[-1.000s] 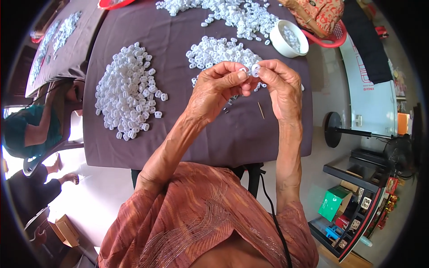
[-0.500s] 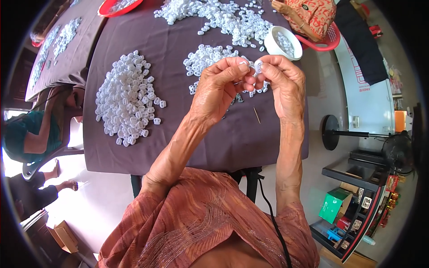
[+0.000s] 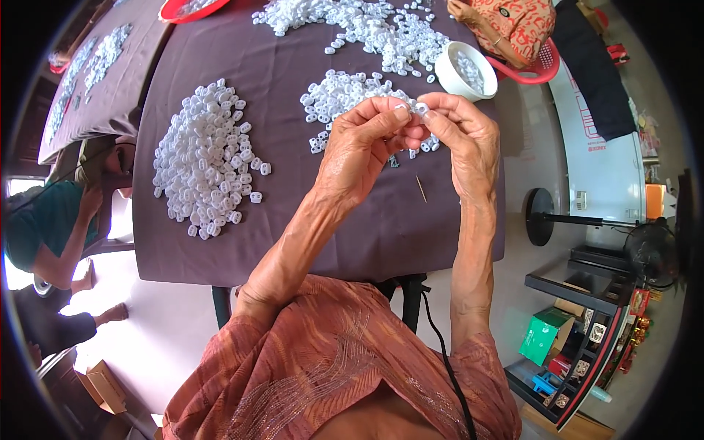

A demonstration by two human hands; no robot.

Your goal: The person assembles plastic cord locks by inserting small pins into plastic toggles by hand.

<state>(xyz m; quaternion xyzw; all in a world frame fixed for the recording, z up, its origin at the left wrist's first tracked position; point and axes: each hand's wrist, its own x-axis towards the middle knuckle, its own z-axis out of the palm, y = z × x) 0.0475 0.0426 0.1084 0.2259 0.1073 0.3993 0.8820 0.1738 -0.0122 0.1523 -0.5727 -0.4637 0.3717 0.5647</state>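
Above the dark tablecloth (image 3: 330, 231), my two hands meet fingertip to fingertip. My left hand (image 3: 367, 136) is closed in a pinch on a small white plastic piece (image 3: 401, 108), mostly covered by the thumb. Between the thumb and fingers of my right hand (image 3: 466, 139) is another small white two-holed piece (image 3: 421, 108). Whether the two pieces touch, I cannot tell. Just beyond my fingers spreads a heap of the same white pieces (image 3: 337, 95), partly hidden by my hands. Some small dark greyish bits (image 3: 394, 161) lie under my hands, and a thin wooden stick (image 3: 422, 188) rests nearby.
A larger pile of white pieces (image 3: 202, 161) covers the table's left side, and another heap (image 3: 374, 33) lies at the far side. A white bowl (image 3: 480, 89) holds more, beside a red basket (image 3: 544, 66) and another person's arm (image 3: 502, 44). Someone in green (image 3: 44, 220) sits left.
My fingertips have drawn slightly closer together, and the white piece in my right hand shows less. At the left, the person in green has shifted position.
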